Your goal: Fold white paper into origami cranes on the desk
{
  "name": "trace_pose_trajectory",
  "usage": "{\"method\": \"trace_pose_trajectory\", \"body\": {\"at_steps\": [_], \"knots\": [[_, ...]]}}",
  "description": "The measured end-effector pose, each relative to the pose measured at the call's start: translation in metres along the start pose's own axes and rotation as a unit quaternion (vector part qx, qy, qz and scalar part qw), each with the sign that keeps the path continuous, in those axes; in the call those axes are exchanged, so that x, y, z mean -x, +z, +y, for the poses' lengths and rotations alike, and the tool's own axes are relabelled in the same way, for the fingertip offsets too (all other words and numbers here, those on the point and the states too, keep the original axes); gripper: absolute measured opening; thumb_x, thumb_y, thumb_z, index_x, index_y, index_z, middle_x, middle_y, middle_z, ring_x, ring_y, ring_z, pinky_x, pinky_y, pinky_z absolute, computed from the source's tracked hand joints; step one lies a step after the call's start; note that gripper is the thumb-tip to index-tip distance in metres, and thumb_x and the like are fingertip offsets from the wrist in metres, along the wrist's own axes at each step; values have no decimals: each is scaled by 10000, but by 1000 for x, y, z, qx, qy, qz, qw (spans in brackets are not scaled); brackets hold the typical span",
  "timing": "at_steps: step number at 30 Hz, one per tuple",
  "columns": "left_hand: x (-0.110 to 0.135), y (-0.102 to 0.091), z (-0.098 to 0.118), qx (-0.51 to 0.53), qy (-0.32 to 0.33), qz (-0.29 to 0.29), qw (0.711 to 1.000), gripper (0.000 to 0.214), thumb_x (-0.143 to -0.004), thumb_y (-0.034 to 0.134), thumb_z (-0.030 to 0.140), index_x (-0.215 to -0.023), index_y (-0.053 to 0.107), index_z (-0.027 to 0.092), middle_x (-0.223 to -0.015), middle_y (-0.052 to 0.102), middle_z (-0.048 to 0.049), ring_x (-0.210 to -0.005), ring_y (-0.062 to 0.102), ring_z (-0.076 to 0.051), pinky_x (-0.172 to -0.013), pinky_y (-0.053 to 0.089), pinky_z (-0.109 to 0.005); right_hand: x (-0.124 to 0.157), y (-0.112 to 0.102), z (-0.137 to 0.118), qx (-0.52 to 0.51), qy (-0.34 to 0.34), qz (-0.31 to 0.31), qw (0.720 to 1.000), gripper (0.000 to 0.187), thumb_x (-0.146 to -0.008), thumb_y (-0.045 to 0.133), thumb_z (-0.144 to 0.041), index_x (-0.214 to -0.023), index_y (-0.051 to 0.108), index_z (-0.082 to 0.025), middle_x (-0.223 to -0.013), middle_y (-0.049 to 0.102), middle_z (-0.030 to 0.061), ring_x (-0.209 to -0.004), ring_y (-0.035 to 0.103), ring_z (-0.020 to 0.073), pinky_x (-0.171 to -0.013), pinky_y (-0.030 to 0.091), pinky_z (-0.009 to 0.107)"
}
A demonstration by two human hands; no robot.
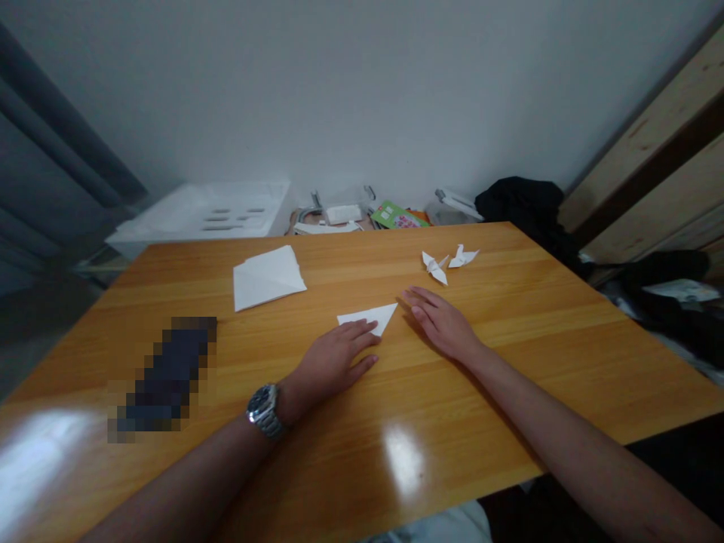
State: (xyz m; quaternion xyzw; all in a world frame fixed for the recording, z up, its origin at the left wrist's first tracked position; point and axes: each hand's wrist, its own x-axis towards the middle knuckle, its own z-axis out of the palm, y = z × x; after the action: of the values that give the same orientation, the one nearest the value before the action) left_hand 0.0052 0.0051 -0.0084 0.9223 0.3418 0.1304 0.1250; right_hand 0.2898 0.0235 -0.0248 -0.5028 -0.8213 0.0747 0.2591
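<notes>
Head camera view: a person works at a glossy wooden table point(317, 467), the left hand point(338, 354) laid over a small folded white paper point(385, 317) near the middle of the tabletop, the right hand point(444, 324) just to the right of its pointed corner, apart from it. From where I stand both hands look loose and open, neither gripping anything: the left one's fingers rest across the paper, while the right one's reach leftward, slightly curled, and whether they touch the wood is hard to tell. On the far right, beyond the right hand, sit a nearer paper bird point(434, 268) and a farther paper bird point(462, 258); at far left lies a stack of white sheets point(268, 277), and nearer on that side a dark object point(167, 377), blurred past recognition. The hold appears light, so a sideways push from the left hand could skid the paper on the smooth surface and throw a crease off line. With much of it hidden under the fingers, layers slipping out of alignment could go unnoticed. A careless sweep of the right hand toward the far side might crush the nearer bird, close beyond its fingers
</notes>
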Motion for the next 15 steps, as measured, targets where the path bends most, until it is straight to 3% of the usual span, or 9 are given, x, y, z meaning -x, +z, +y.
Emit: {"method": "trace_pose_trajectory", "body": {"at_steps": [6,11,15], "knots": [[1,3,-3,-13,5,3,1000,447,-1029,482,403,-1436,536,225,-1528,513,-78,-1413,484,-229,-1201,389,-422,5,2,-21,-7,-138,-121,983,513,-1058,406,-437,-1532,447,-245,-1614,390,92,-1518,316,240,-1237,295,513],[2,4,-6,-34,15,9,999,425,-1033,470,370,-1425,551,226,-1522,516,-95,-1398,499,-244,-1176,422,-434,8,4,-26,-3,-137,-163,977,545,-1063,404,-439,-1577,352,-263,-1636,328,90,-1531,280,225,-1253,254,497],[3,2,-7,-39,21,14,999,416,-1030,474,358,-1418,559,233,-1520,517,-101,-1386,513,-251,-1160,441,-437,8,2,-25,6,-142,-168,976,536,-1062,404,-454,-1562,385,-262,-1643,308,96,-1537,263,238,-1252,253,496]]}}
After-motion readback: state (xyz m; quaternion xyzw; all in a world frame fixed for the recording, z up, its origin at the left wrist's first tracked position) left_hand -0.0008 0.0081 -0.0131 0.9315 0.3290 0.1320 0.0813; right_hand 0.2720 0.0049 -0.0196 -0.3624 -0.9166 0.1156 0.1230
